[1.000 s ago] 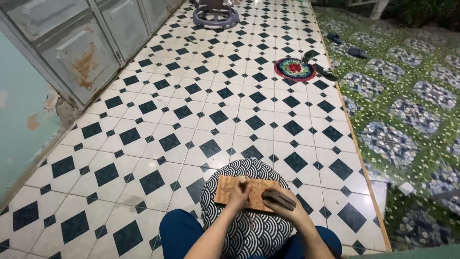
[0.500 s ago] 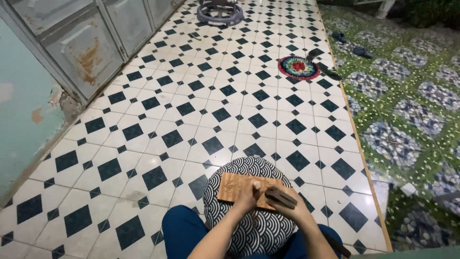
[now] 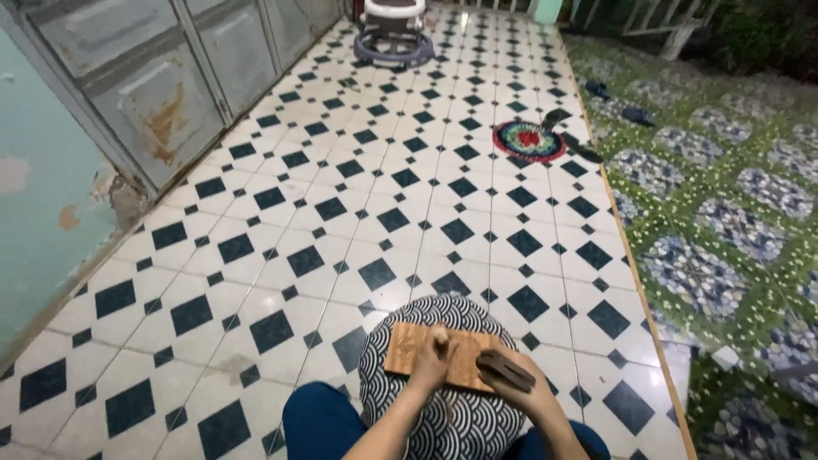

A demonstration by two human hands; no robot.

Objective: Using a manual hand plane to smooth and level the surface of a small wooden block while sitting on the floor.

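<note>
A flat wooden board (image 3: 416, 347) lies on a round cushion with a black and white wave pattern (image 3: 400, 388), at the bottom of the head view. My left hand (image 3: 433, 359) rests on the middle of the board, fingers curled around something small. My right hand (image 3: 518, 385) sits at the board's right end and grips a dark block-shaped tool (image 3: 504, 368). My knees in blue trousers (image 3: 319, 423) frame the cushion.
Black and white tiled floor (image 3: 375, 196) stretches ahead. A grey metal door (image 3: 153, 94) and teal wall stand on the left. A round multicoloured mat (image 3: 530, 140) and dark sandals lie ahead, a wheeled baby walker (image 3: 394, 30) farther off. A pebble-patterned yard (image 3: 724, 221) borders the right.
The camera has tilted up slightly, showing more of the far floor. My hands stay on the board, with only small shifts.
</note>
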